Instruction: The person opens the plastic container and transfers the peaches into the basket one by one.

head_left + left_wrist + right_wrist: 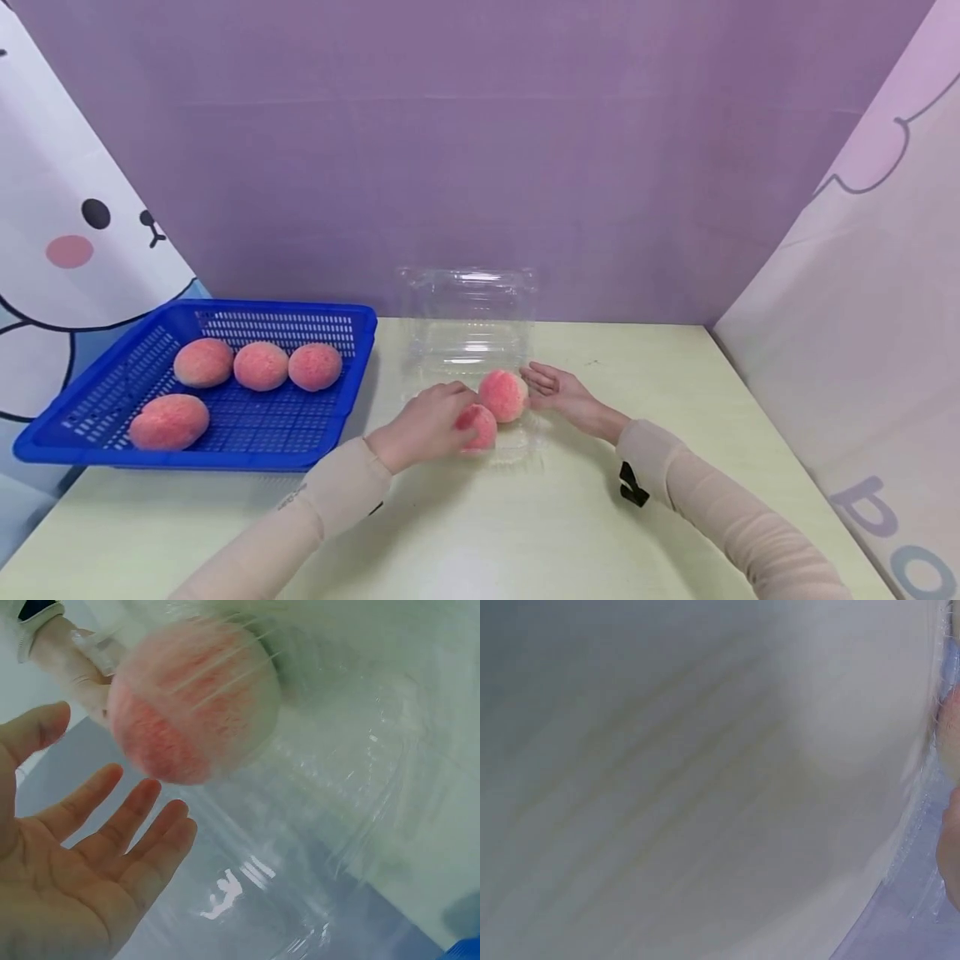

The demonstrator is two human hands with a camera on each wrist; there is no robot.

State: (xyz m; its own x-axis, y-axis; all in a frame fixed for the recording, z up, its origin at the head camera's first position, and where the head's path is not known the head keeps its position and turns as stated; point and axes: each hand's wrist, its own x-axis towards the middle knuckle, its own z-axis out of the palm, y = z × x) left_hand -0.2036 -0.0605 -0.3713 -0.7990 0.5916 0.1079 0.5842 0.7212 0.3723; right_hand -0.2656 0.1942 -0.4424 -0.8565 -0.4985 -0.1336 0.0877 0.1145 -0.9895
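Note:
Two fuzzy pink peaches sit in the clear plastic clamshell box (517, 454), whose lid (468, 321) stands up at the back. In the head view my left hand (431, 425) is at the left of the nearer peach (480, 427), overlapping its edge. The left wrist view shows that hand (90, 877) with fingers spread and palm empty, beside a peach (195, 705) seen through clear plastic. My right hand (566, 398) has its fingers extended at the box's right side, beside the farther peach (503, 395). Only a fingertip (951, 847) shows in the right wrist view.
To the left stands a blue perforated basket (360, 367) holding several more peaches (261, 367). The pale table (637, 358) meets a purple backdrop (480, 150) behind the box. Printed panels flank both sides. A pale blurred surface fills most of the right wrist view.

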